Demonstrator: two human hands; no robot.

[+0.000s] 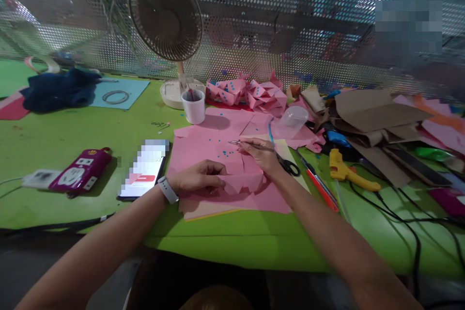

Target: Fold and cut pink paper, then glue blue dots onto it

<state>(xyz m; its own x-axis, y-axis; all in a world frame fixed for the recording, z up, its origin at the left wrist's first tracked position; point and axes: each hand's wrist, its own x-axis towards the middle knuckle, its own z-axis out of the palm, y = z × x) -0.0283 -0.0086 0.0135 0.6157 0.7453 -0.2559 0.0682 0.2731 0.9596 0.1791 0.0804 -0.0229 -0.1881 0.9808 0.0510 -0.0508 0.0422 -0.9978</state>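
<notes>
My left hand (203,177), with a watch on its wrist, pinches the left end of a folded pink paper piece (244,183) with a zigzag edge. My right hand (259,155) holds a thin metal-tipped tool (250,145), its tip pointing left over the pink sheets. Small blue dots (225,153) lie scattered on the pink paper (196,145) just beyond my hands. Black-handled scissors (289,166) rest right beside my right hand, their blades partly hidden. Both hands are low over the stacked sheets.
A white cup (194,107) stands before a fan (165,14). Folded pink pieces (267,97) sit at the back. Left are a phone (147,169) and purple power strip (82,170); right are a red cutter (321,186), yellow glue gun (350,173), cables and brown scraps (374,111).
</notes>
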